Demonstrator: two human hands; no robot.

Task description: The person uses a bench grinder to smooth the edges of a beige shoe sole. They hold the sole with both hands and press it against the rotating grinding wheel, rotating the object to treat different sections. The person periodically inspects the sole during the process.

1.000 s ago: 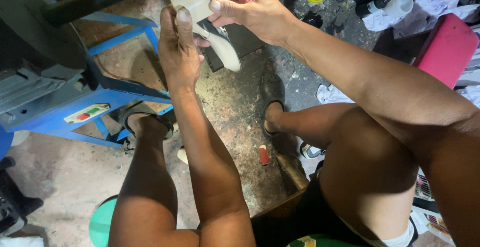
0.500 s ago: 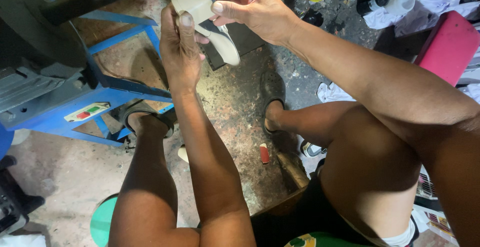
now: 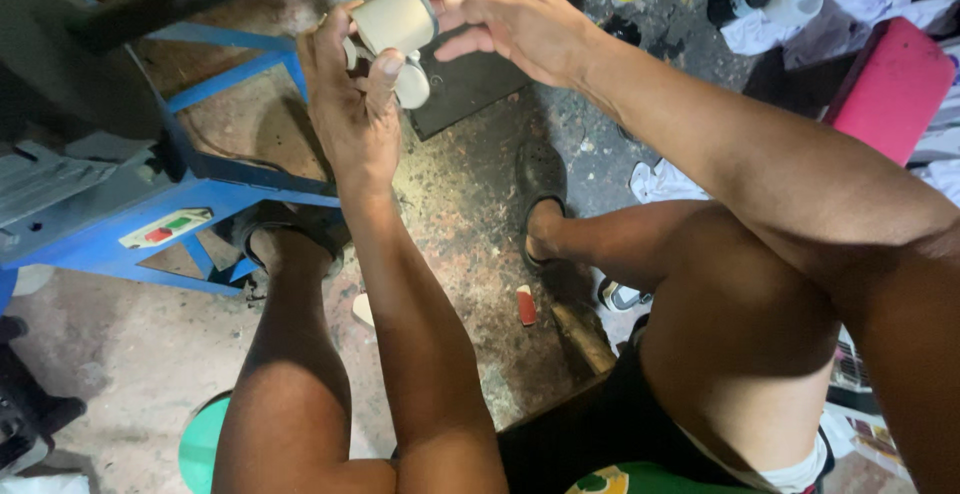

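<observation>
Item: grey strip (image 3: 395,19), upper centre | likely light, bendy, grip by edges | left hand (image 3: 350,119) fingers clasp it | right hand (image 3: 510,14) pinches its top end

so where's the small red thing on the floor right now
In the head view the small red object lies on the dirty floor near the frame's centre, between the person's legs, just below the right foot and under the left forearm.
</observation>
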